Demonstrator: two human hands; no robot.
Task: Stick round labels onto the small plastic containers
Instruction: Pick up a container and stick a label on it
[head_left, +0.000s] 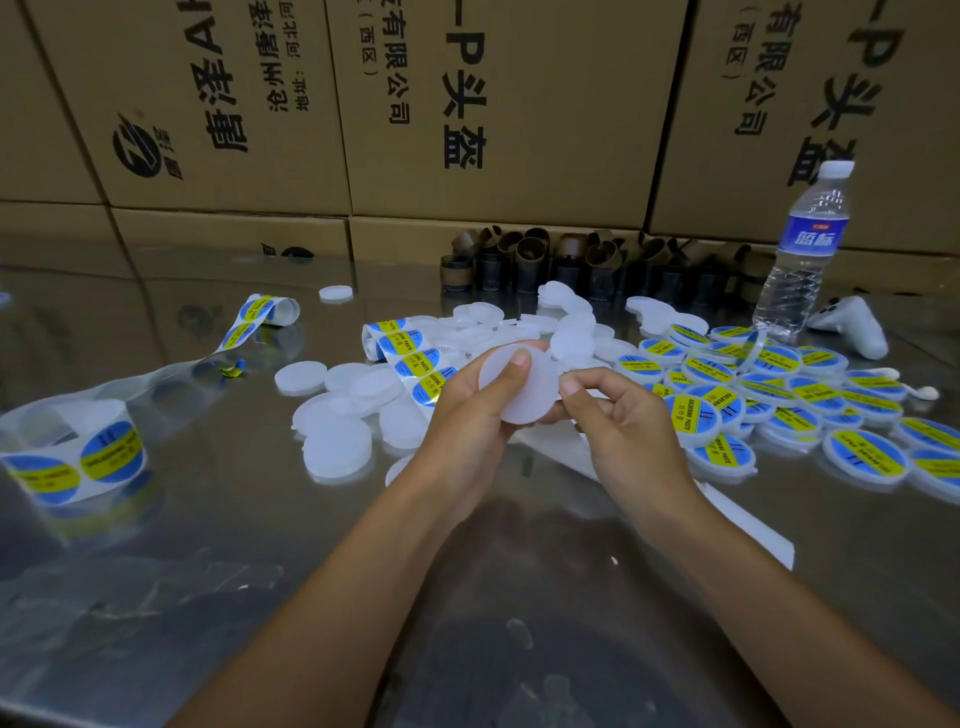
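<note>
- Cardboard boxes (467, 104) wall off the whole 12 o'clock side, behind the steel table (156, 597).
- Labelled containers (779, 395), each with a blue-and-yellow sticker, are heaped from 2 to 3 o'clock of the hands; this is the finished share, and it looks like somewhat more than half of what shows.
- Bare containers (343, 410) lie in a looser pile at 9 to 10 o'clock, with more at 12; these are left to do.
- A label strip (410, 353) runs in from 11 o'clock, just beside the left hand; a second roll (78, 457) sits far out at 9 o'clock.
- A water bottle (805, 249) stands at 2 o'clock.
- The left hand (467, 415) grips one unlabelled container (519, 384) at centre, thumb pressed on its face.
- The right hand (618, 415) touches that container's edge at 3 o'clock, fingers curled close; whether they pinch a label, I cannot tell.
</note>
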